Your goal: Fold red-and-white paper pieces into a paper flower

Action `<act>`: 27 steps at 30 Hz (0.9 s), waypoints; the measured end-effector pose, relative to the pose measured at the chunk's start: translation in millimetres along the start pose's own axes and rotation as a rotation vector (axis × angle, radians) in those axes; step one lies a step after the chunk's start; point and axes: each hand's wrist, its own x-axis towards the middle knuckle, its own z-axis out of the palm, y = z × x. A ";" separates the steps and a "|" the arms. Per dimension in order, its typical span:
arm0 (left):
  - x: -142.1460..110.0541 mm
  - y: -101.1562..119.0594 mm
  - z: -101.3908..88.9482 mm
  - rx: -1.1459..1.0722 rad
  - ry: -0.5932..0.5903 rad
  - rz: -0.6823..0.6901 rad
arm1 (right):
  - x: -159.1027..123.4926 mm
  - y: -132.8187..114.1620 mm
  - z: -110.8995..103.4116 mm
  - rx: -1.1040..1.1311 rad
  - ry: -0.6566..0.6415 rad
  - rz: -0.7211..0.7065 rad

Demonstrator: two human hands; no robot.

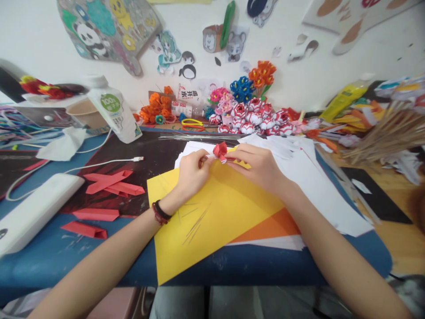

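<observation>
A small red and white paper flower (220, 151) is held up between my two hands, above the far part of a yellow sheet (229, 199). My left hand (195, 170) pinches its left side with thumb and forefinger. From the right, the fingertips of my right hand (257, 165) close on its lower edge, where white paper shows. Several thin wires (195, 227) lie on the yellow sheet. An orange sheet (268, 228) sticks out from under it. Folded red paper strips (109, 182) rest on the dark mat to the left.
Finished red-white paper flowers (254, 117) crowd the back by the wall, with orange ones (156, 107) further left. A white bottle (111, 108) and a white power strip (40, 208) stand left. White paper sheets (318, 190) and a bundle of sticks (381, 128) lie right.
</observation>
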 end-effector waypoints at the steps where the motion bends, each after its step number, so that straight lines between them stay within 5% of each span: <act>1: -0.2 -0.1 0.1 0.009 -0.001 0.007 | -0.1 -0.7 0.1 -0.022 0.004 -0.004; 11: -3.8 -2.7 7.0 0.261 -0.060 0.251 | -4.1 1.2 10.3 -0.193 -0.025 0.045; 27: 1.7 -7.0 5.6 0.070 -0.088 0.033 | -2.6 -1.3 4.0 -0.017 -0.075 0.025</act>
